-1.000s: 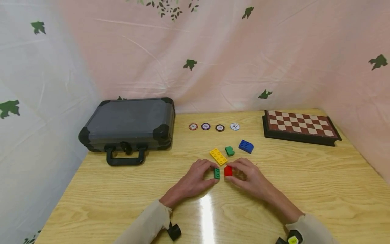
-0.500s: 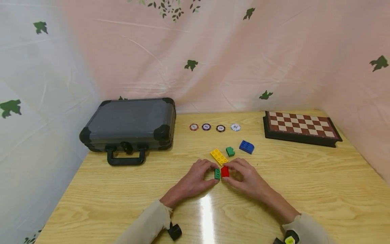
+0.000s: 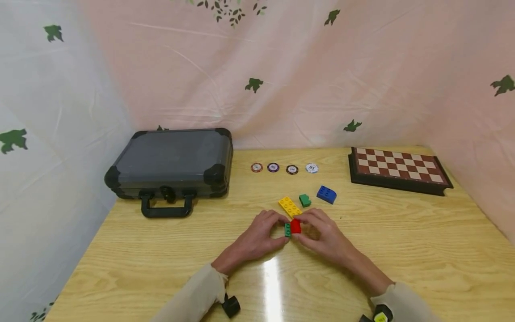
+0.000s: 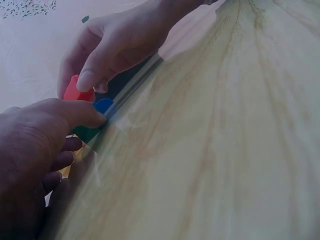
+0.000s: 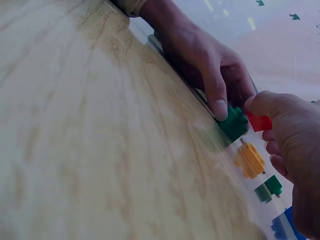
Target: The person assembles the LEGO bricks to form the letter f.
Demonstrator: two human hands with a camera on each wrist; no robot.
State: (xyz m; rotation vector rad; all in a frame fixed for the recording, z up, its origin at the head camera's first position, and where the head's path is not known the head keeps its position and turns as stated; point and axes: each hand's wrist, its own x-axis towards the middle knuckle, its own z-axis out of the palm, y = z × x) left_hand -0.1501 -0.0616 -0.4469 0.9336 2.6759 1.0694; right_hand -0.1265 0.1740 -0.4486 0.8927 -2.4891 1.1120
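Observation:
Near the middle of the wooden table (image 3: 402,250), my left hand (image 3: 281,229) pinches a small green brick (image 3: 287,230) between thumb and fingers. My right hand (image 3: 301,227) pinches a red brick (image 3: 296,226) that touches the green brick's right upper side. In the right wrist view the green brick (image 5: 234,123) sits under the left thumb, with the red brick (image 5: 260,122) pressed beside it. The left wrist view shows the red brick (image 4: 77,94) under the right hand's fingers (image 4: 90,75) and the green brick (image 4: 87,133) mostly hidden by my left thumb.
Just behind the hands lie a yellow brick (image 3: 289,206), a second green brick (image 3: 304,200) and a blue brick (image 3: 326,194). Several poker chips (image 3: 283,168) form a row farther back. A grey case (image 3: 169,163) stands at the left and a chessboard (image 3: 399,167) at the back right.
My right hand has carried the red brick leftward, closing the gap until it meets the green brick. The left hand has stayed in place.

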